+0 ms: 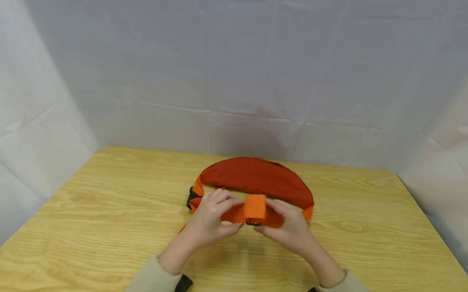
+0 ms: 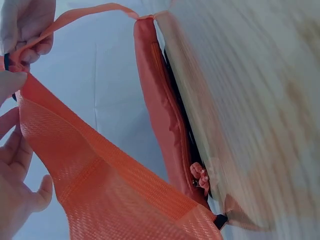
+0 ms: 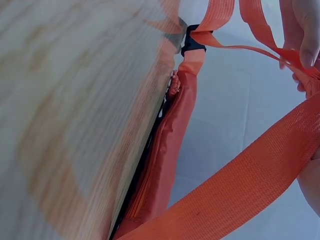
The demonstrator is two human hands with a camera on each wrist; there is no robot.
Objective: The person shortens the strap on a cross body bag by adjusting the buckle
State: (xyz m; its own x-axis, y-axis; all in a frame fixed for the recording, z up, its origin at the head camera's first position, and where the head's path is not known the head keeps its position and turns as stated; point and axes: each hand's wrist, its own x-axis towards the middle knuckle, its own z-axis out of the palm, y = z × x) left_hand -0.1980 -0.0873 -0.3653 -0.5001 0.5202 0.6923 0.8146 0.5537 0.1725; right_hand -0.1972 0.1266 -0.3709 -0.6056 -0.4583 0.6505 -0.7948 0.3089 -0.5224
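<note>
A red waist bag (image 1: 256, 176) lies on the table, its curved side facing away from me. Its orange webbing strap (image 1: 255, 205) is raised in front of it, with a folded loop between my hands. Below the loop shows a small black slider (image 1: 253, 223). From the left, my left hand (image 1: 215, 213) pinches the strap between thumb and fingers. My right hand (image 1: 290, 225) pinches it from the right, close to the slider. In the right wrist view, a black buckle (image 3: 194, 41) joins the strap to the bag's left end.
The wooden table (image 1: 101, 227) has white sheeting (image 1: 242, 70) behind it and at both sides. A knotted zipper pull (image 2: 200, 176) hangs from the bag. Black devices (image 1: 183, 285) sit at both sleeve cuffs.
</note>
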